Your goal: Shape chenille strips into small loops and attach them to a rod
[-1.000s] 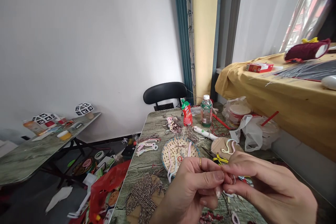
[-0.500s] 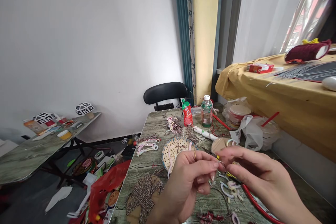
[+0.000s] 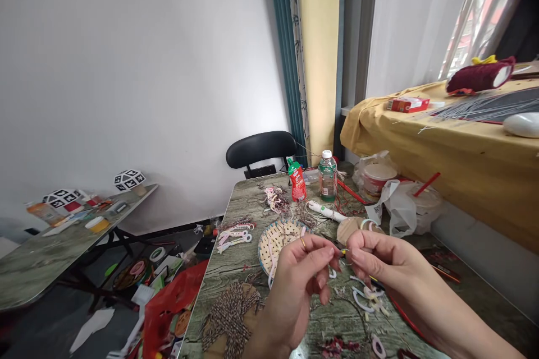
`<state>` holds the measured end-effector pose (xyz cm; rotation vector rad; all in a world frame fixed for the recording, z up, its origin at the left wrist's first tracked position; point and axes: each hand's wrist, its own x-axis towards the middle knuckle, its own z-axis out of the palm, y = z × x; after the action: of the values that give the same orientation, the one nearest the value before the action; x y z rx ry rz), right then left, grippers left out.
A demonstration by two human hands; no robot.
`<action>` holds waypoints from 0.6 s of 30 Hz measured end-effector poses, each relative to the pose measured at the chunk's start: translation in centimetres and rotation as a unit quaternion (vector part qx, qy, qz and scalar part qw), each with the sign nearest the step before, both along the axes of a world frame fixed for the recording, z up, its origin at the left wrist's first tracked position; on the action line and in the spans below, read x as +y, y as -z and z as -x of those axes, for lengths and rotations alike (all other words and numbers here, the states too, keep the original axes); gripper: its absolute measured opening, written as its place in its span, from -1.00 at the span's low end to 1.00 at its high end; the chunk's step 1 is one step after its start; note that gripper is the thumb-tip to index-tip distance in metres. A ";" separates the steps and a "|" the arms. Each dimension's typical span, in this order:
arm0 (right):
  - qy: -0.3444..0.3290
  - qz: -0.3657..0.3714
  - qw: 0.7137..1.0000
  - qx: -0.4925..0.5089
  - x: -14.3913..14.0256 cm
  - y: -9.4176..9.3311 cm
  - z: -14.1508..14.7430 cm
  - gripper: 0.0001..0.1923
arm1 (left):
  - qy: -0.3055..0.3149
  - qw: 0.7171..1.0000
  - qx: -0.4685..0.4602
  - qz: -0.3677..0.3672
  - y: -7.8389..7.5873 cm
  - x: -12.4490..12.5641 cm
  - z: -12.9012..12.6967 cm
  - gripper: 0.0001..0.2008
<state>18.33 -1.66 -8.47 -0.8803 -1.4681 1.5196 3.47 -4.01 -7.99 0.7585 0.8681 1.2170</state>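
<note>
Close together over the table, my left hand [image 3: 301,277] and my right hand [image 3: 381,261] both have thumb and fingertips pinched. A thin pale strand [image 3: 344,250] runs between them; whether it is thread or wire I cannot tell. The left hand partly covers a round woven tray [image 3: 269,235] with a blue rim, which has pale pieces on it. Beyond the right hand lies a round piece of cardboard [image 3: 348,228]. Below the hands are small pastel loops [image 3: 367,300]. Cardboard wound with brown-and-white cord [image 3: 231,314] lies left of my left wrist.
A red pouch [image 3: 297,180], a green-labelled bottle [image 3: 327,176] and a white stick-like tool [image 3: 326,211] stand or lie farther back. Bagged tubs [image 3: 379,178] sit at the right. Pastel strips [image 3: 234,235] lie near the left table edge. Behind is a black chair [image 3: 261,148].
Both hands have shifted slightly left, and the right hand's fingers have closed in more tightly. The whole view has turned a little to the right.
</note>
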 end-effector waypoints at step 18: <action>0.005 0.086 0.994 0.064 -1.8 1.1 1.6 -0.62 | 0.000 0.993 -0.116 0.036 1.0 -0.9 -0.8 -0.85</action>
<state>16.75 -3.41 -9.55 -0.8722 -1.2544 1.6813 4.27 -4.94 -9.01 0.5470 0.7160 1.2404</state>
